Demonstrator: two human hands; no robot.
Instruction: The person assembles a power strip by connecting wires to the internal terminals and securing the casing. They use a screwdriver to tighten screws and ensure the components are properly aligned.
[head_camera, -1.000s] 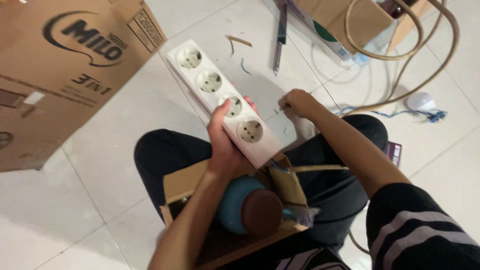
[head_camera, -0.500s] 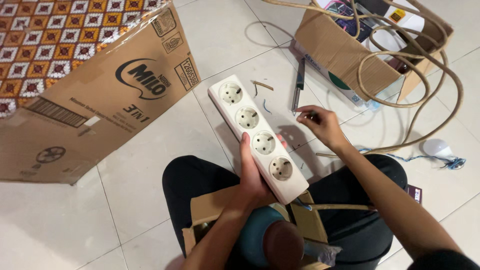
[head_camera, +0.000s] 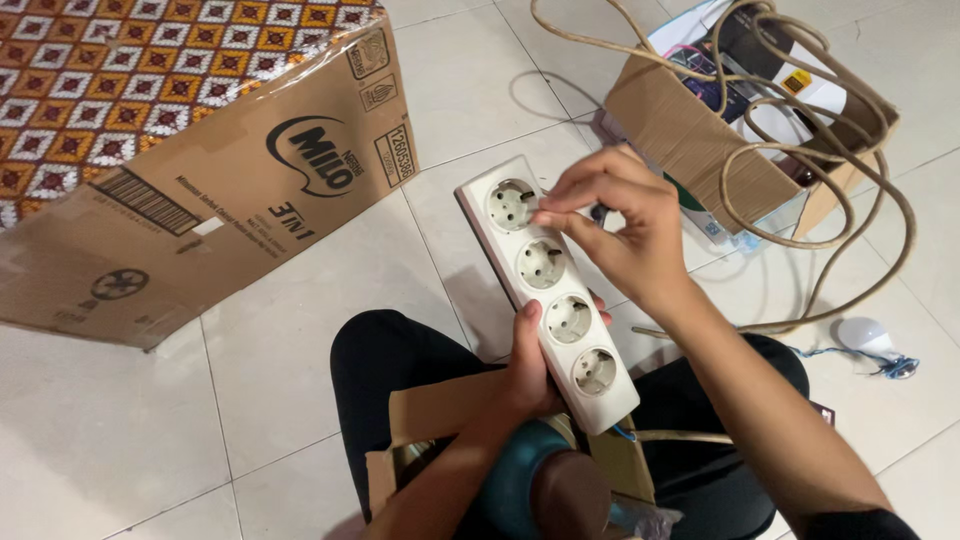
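I hold a white power strip with several round sockets slantwise above my lap. My left hand grips its lower half from the left, thumb lying on the face beside the third socket. Over the strip's far end, my right hand has its fingertips pinched together at the rim of the top socket. A small dark part shows between those fingers; what it is cannot be made out. Thin wires stick out of the strip's near end.
A large brown cardboard box lies at left on a patterned mat. An open box of items and a looped beige cable are at upper right, a white bulb at right. A teal object rests in my lap.
My right hand rose from the floor beside the strip to the top socket, fingers pinched. The view tilted, so the strip sits lower in frame. The left hand's grip is unchanged.
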